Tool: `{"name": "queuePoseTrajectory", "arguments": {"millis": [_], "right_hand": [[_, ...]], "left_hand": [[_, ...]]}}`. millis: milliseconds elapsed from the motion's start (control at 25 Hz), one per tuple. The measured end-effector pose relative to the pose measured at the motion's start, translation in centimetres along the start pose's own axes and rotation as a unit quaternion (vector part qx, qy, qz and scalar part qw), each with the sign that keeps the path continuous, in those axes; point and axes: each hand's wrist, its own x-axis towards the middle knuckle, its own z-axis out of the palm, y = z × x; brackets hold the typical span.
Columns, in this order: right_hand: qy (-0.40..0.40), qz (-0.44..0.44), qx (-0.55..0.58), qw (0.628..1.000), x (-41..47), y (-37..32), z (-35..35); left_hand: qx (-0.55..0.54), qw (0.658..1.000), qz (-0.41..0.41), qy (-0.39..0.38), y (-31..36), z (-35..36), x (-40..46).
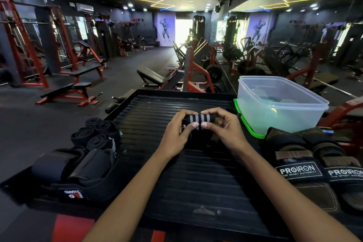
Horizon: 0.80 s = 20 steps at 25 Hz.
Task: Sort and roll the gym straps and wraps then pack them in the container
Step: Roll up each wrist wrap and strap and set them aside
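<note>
A rolled black wrap with white stripes (198,119) is held just above the ribbed black platform (196,173). My left hand (181,129) grips its left end and my right hand (221,125) grips its right end, thumbs pressing on the front. A clear plastic container (279,104) stands on a green lid (248,125) at the right, apart from my hands. Several rolled black wraps (96,133) lie at the platform's left edge. Two black and brown PROIRON wrist straps (314,167) lie at the right.
A black padded strap with a red and white logo (78,175) lies at the left front. Gym benches and red machines (78,76) stand on the dark floor beyond the platform. A mirror wall (294,45) runs along the right.
</note>
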Motion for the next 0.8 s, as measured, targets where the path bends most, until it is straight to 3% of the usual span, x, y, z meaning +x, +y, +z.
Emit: {"name": "queuePoseTrajectory", "arguments": {"millis": [400, 800], "right_hand": [[-0.024, -0.005, -0.018, 1.0, -0.06, 0.56, 0.25], [-0.021, 0.016, 0.01, 1.0, 0.05, 0.62, -0.03]], "left_hand": [[0.035, 0.996, 0.018, 0.077, -0.11, -0.18, 0.15], [0.027, 0.998, 0.011, 0.062, 0.42, 0.01, -0.1]]}}
